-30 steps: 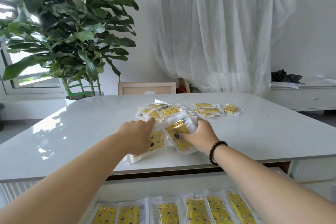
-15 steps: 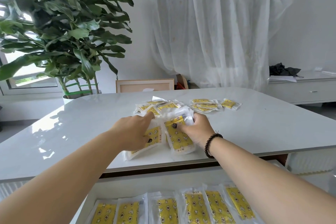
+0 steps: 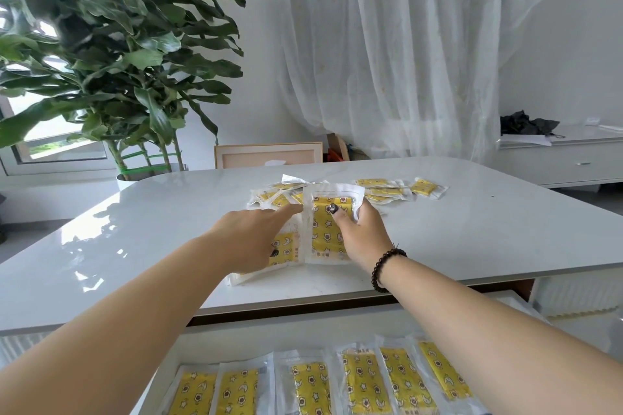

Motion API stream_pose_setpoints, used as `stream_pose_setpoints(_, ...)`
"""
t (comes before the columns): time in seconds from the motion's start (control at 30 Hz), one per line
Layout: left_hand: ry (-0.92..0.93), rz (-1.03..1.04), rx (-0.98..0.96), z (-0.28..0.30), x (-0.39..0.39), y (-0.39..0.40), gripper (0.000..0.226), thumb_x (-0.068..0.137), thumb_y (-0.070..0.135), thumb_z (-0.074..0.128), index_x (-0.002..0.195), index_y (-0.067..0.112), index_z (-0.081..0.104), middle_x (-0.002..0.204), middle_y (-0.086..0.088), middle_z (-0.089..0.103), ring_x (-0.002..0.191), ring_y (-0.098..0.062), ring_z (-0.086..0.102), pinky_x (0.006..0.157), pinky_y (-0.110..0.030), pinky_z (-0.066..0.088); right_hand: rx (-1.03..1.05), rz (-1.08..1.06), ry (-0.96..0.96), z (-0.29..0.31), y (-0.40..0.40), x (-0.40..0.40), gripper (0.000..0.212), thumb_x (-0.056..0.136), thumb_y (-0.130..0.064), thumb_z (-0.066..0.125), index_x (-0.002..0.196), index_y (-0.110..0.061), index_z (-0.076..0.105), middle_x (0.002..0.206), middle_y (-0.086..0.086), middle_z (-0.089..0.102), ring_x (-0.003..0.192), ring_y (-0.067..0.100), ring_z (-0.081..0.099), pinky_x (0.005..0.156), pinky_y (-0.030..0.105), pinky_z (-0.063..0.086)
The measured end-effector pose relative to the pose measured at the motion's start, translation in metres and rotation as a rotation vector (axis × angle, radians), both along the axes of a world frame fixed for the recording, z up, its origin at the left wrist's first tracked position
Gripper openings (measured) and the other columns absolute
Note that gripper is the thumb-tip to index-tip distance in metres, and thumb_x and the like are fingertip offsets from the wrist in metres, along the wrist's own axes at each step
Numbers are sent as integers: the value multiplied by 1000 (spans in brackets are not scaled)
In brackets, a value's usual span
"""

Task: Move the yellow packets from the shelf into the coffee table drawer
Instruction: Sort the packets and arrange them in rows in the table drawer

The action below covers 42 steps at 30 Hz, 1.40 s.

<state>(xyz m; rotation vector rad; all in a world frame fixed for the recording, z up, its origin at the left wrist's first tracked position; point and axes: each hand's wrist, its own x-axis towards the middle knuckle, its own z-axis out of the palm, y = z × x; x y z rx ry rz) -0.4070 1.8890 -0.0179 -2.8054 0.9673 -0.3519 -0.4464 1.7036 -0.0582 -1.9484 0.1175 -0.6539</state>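
Nearest, below the surface's [image 3: 101,266] front edge: open drawer [image 3: 256,335], a row of six yellow packets [image 3: 312,384] lying flat side by side inside. Just beyond that edge, on the surface: right hand [image 3: 362,234], beaded bracelet [image 3: 384,268] at the wrist, closed around one held packet [image 3: 325,229] stood upright, thumb pressed on its yellow face, fingers wrapped behind its right edge. Touching that packet's left side: left hand [image 3: 253,239], forefinger stretched out to it, remaining fingers curled loosely, palm resting over a flat packet [image 3: 283,251] beneath. Behind the held packet: loose pile [image 3: 279,195], more scattered packets [image 3: 397,189] to its right. Past the surface's far edge: potted plant [image 3: 111,54] at left, sheer white curtain [image 3: 404,44] behind, low white cabinet [image 3: 569,158] at right.
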Motion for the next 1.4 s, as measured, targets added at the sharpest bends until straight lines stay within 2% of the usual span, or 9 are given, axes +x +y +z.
stream_pose_setpoints(0.1, 37, -19, -2, 1, -1, 0, 73, 94, 19, 50, 146, 49, 8, 143, 9, 47, 111, -21, 56, 69, -29, 49, -37, 24, 23, -10, 2, 3, 34, 97, -25, 48, 131, -20, 47, 111, -3, 63, 104, 15, 60, 90, 35, 52)
stream_pose_setpoints(0.3, 59, -1, 7, 1, -1, 2, 72, 94, 23, 50, 149, 40, 5, 134, 5, 54, 104, -25, 57, 75, -34, 49, -189, 40, 91, -19, -1, 3, 61, 90, -25, 61, 144, -17, 33, 109, 4, 65, 99, 17, 63, 86, 36, 55)
stream_pose_setpoints(0.43, 93, 40, -29, -2, 2, 2, 67, 94, 36, 51, 147, 27, 12, 124, 0, 58, 103, -27, 57, 78, -36, 47, -222, 15, 36, -19, -1, 0, 58, 92, -22, 59, 143, -19, 33, 101, 8, 67, 92, 20, 65, 81, 36, 55)
stream_pose_setpoints(0.53, 96, 70, 13, -5, 4, 7, 40, 93, 32, 51, 130, 23, 36, 123, -1, 57, 105, -27, 56, 73, -33, 42, -220, 1, 63, -20, -4, -5, 51, 92, -22, 59, 139, -18, 39, 104, 3, 65, 89, 15, 63, 70, 18, 51)
stream_pose_setpoints(0.63, 84, 70, 1, 0, -5, 13, 28, 93, 29, 50, 119, 22, 41, 119, -1, 58, 102, -27, 56, 70, -32, 39, -184, -33, 25, -12, -6, -14, 45, 92, -19, 59, 134, -18, 45, 103, -4, 63, 86, 8, 58, 61, 3, 40)
stream_pose_setpoints(0.9, 9, -8, -167, 47, -71, 28, 33, 92, 32, 53, 122, 27, 41, 117, 1, 60, 97, -27, 58, 75, -35, 50, -257, 60, -39, 49, -11, -72, 23, 90, -14, 61, 108, -24, 52, 92, -16, 60, 88, 5, 59, 71, 13, 44)
stream_pose_setpoints(1.07, -70, -161, -236, 41, -125, 25, 43, 96, 37, 49, 134, 32, 31, 128, 8, 57, 103, -26, 58, 76, -34, 49, -528, 71, 254, 67, -40, -108, 14, 87, -23, 64, 97, -18, 55, 80, -4, 61, 72, 12, 59, 59, 18, 46)
stream_pose_setpoints(1.13, -83, -238, -222, 30, -139, 23, 41, 97, 35, 47, 134, 30, 31, 127, 11, 56, 101, -26, 58, 75, -33, 48, -614, 78, 400, 62, -56, -120, 19, 85, -25, 65, 99, -15, 56, 82, 1, 62, 72, 17, 60, 64, 25, 49)
stream_pose_setpoints(1.4, -73, -425, -128, -27, -144, 7, 34, 98, 31, 47, 130, 24, 38, 109, 7, 60, 81, -26, 60, 60, -33, 45, -901, 20, 937, -10, -115, -139, 19, 83, -24, 64, 80, -22, 45, 73, -6, 50, 63, 12, 47, 55, 23, 38)
